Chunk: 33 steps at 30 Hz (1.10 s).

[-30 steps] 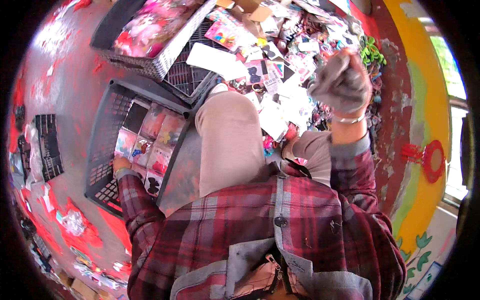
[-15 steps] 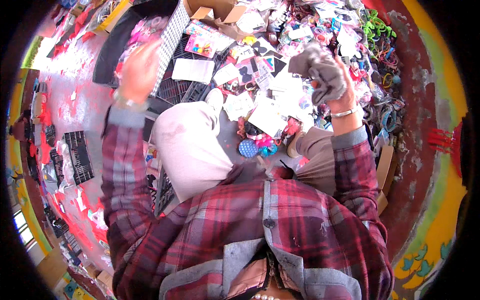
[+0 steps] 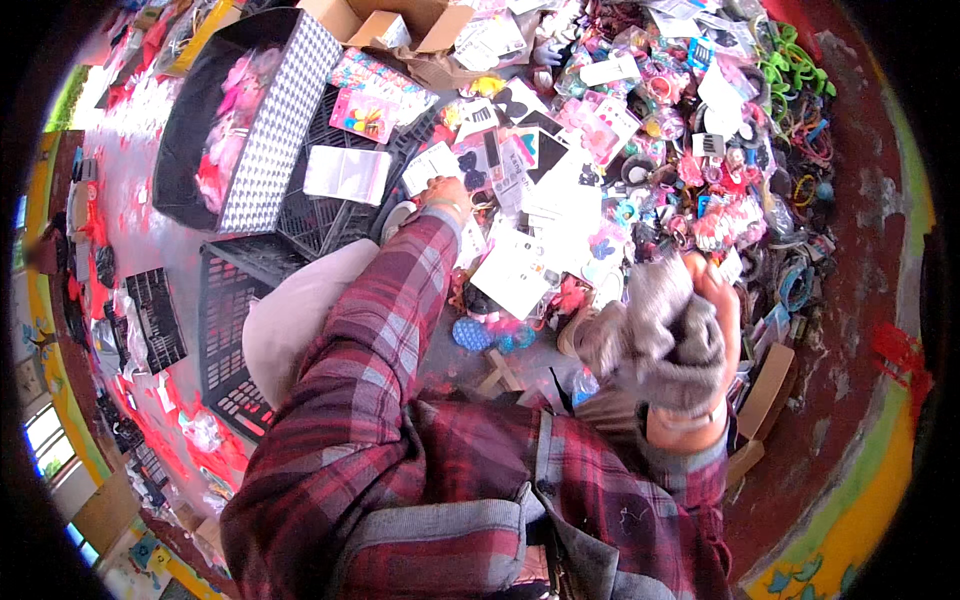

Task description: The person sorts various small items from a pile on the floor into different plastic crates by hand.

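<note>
Floor: grey [image 3: 130, 240], streaked with bright red on the left, partly washed out by glare; a dark red, scuffed band [image 3: 845, 330] curves along the right, with green and yellow beyond it.
Grey fuzzy cloth [image 3: 665, 330]: plush-looking, bunched into thick soft folds with darker hollows between them, its outline slightly blurred; it sits raised at the lower right, in front of the person's right thigh and near the pile's lower edge.
Right hand [image 3: 726, 330]: fingers wrapped up behind the cloth, clamped on it, tips showing above its upper right edge.
Left hand [image 3: 445, 192]: reached across to the pile's left margin, fingers bent and close together at a white card [image 3: 428, 168]; whether they pinch it, I cannot tell.
Pile [image 3: 620, 215]: white cards, clear packets, pink trinkets and hair ties heaped together, green bands [image 3: 795, 62] at the far right.
Left edge: black slatted crate [image 3: 330, 215] bearing a pale packet [image 3: 347, 174]; beside it, a bin with a black-and-white checked wall [image 3: 280, 120].
Far edge: opened cardboard box [image 3: 440, 30], flaps outward.
Room for moving: grey floor shows between the left sleeve [image 3: 370, 310] and a blue dotted disc [image 3: 472, 334]; the right forearm is hemmed by cardboard strips [image 3: 768, 390] just beside it.
</note>
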Motion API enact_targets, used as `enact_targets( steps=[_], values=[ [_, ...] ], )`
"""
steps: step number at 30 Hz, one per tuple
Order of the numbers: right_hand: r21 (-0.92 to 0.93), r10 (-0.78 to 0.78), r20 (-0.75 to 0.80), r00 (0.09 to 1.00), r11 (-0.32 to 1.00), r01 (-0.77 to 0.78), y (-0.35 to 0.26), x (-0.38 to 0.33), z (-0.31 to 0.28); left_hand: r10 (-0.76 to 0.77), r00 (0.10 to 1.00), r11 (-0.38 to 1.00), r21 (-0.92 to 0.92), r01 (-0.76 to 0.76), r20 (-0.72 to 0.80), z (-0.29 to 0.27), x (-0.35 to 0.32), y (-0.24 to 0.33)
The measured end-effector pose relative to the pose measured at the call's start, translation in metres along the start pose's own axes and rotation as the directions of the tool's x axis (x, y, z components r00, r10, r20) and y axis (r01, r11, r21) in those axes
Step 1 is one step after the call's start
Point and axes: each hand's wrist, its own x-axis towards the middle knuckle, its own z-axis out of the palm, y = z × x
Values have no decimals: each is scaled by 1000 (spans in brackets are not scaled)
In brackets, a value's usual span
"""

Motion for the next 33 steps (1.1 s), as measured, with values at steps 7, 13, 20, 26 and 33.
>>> enact_targets(
  steps=[7, 13, 20, 26, 33],
  values=[
    [-92, -27, -52, 998, 996, 22, 3, 19, 0, -45, 980, 993, 99, 65, -193, 52, 78, -40],
    [28, 37, -222, 974, 999, -32, 14, 34, 5, -98, 986, 992, 70, 108, -137, 54, 100, -57],
    [-225, 96, -142, 985, 966, -126, 22, 31, -5, 132, 938, 987, -40, -153, -321, -11, 46, -31],
    [11, 35, -166, 986, 999, -34, 13, 37, -17, -56, 976, 434, -886, -164, -209, -9, 25, 2],
    [71, -187, 53, 981, 981, 183, -1, 44, -75, 138, 973, -4, -983, -185, -183, 32, -43, 37]
  ],
)
